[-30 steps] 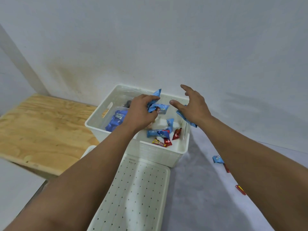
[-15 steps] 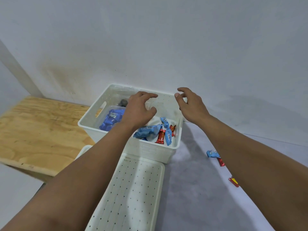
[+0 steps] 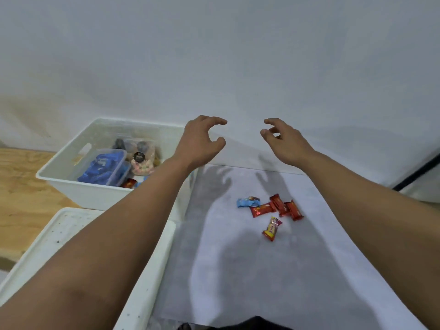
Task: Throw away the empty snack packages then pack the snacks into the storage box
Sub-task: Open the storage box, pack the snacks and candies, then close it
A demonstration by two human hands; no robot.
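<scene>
Nearest, a white plastic lid (image 3: 71, 234) with rows of small holes lies flat at lower left, largely covered by the left forearm and cut off by the frame edge. A dark shape at the bottom edge is too cropped to identify. The sheet (image 3: 250, 270) over the work surface is pale grey and matte, with soft shadows of both arms on it. On it, between the forearms, lie five small crinkly wrapped snacks: a red-and-yellow one (image 3: 272, 228) nearest, three glossy red ones (image 3: 277, 207) touching in a loose fan, and a light-blue one (image 3: 248, 201) just beside them. To the left stands the box (image 3: 92, 194), white, rectangular, with a handle slot in its side; it holds a clear tub of blue packets (image 3: 104, 167), a clear bag of pale sweets (image 3: 142, 160) and a red wrapper partly hidden behind the arm. The box rests partly on a bare plywood board (image 3: 21, 184). Farther off, the left hand (image 3: 198, 144) and right hand (image 3: 283, 141) hover apart above the sheet, fingers loosely curled, holding nothing. Behind is a plain white wall (image 3: 238, 55), faintly stained at left.
</scene>
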